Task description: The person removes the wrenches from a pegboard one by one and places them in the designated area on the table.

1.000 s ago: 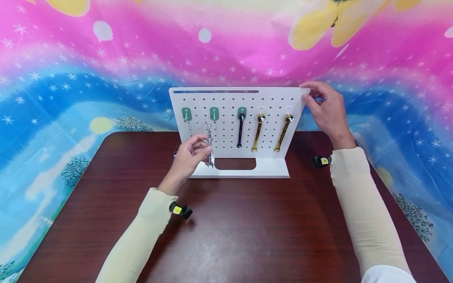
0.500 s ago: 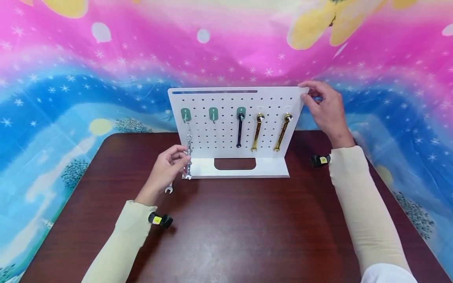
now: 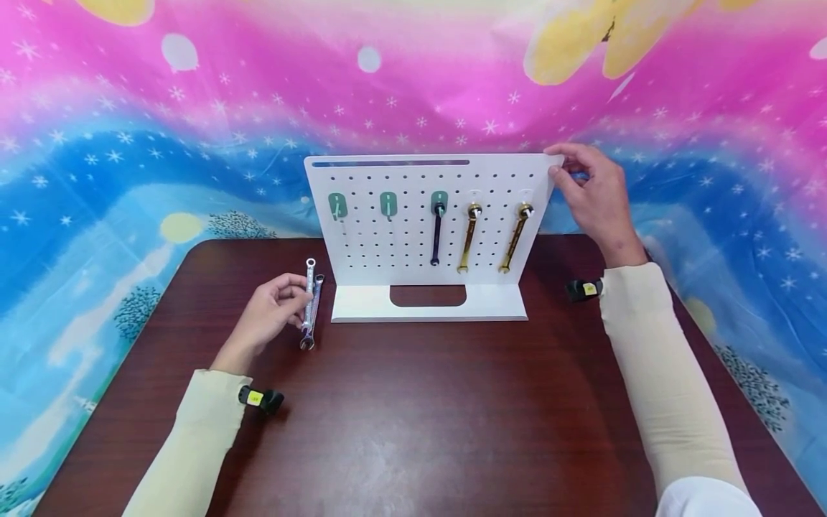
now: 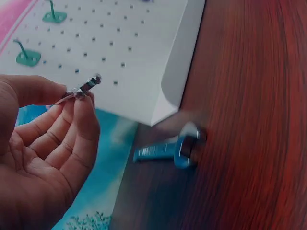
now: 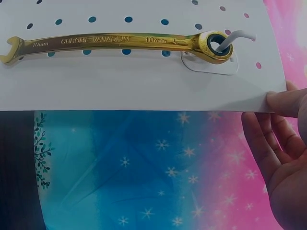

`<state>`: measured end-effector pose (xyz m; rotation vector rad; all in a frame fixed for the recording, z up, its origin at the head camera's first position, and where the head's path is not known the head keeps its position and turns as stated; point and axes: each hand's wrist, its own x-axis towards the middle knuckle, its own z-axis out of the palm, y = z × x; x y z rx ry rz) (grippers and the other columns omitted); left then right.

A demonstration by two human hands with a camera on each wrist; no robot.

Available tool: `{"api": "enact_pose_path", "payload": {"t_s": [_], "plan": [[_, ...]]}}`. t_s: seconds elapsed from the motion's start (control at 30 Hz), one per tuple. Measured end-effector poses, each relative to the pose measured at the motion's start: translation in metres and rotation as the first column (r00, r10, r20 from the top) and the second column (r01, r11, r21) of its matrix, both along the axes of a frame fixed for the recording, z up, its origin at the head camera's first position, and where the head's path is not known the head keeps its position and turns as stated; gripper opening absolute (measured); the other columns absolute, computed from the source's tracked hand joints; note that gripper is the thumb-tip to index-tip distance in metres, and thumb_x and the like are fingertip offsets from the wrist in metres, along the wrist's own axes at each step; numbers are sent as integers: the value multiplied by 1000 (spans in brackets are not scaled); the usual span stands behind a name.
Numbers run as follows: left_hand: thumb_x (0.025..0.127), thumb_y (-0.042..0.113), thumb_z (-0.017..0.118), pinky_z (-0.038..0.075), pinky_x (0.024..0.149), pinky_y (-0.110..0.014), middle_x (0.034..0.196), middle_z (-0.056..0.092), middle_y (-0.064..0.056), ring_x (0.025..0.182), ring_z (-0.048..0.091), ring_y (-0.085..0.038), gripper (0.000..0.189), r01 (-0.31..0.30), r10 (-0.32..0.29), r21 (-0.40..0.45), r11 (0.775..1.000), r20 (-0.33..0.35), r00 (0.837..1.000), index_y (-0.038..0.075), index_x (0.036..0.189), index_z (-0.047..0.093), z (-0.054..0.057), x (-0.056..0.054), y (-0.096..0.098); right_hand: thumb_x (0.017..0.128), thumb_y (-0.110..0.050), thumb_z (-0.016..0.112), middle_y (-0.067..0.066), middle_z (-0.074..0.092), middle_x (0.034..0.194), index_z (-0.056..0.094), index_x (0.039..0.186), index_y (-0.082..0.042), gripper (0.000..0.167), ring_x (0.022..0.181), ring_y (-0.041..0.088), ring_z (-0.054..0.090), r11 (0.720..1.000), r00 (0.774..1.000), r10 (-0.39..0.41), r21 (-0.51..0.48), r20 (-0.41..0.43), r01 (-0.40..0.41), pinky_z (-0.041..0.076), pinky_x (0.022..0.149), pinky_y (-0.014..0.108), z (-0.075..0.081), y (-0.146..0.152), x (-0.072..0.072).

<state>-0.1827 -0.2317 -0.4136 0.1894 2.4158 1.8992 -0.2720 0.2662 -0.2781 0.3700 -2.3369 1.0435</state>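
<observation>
My left hand pinches a silver combination wrench between thumb and fingers, left of the white pegboard. A second silver wrench lies on the table just beside and partly behind the held one; in the left wrist view the two are apart. At the board's top right corner, my right hand grips the edge, thumb in front and fingers behind. Close to it hangs a gold 10mm wrench on a white hook. Another gold wrench and a dark wrench hang farther left.
Two green hooks, the far left one and its neighbour, hold no wrench. The board stands on a dark wooden table. A colourful printed cloth surrounds the table behind and at the sides.
My left hand has carried the silver wrench from in front of the board leftward past its edge to the second silver wrench. The right hand keeps its grip on the corner.
</observation>
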Motion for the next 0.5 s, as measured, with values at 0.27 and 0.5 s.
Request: {"api": "enact_pose_path", "payload": {"t_s": [0.27, 0.5], "plan": [[101, 4, 63, 59, 57, -33, 90, 62, -17, 65, 59, -19, 30, 22, -15, -103, 994, 69, 998, -12, 124, 53, -7, -7, -16, 102, -21, 67, 9, 64, 120, 69, 136, -23, 34, 104, 15, 61, 1000, 999, 0, -25, 48, 2, 55, 93, 27, 1, 0, 3], [100, 4, 61, 58, 56, -35, 83, 60, -11, 64, 59, -21, 27, 46, -28, -182, 982, 100, 995, -12, 121, 54, -9, -13, -20, 102, -20, 67, 8, 65, 119, 70, 134, -22, 33, 100, 12, 60, 1000, 1000, 0, -22, 28, 0, 55, 91, 25, 0, 0, 2]]}}
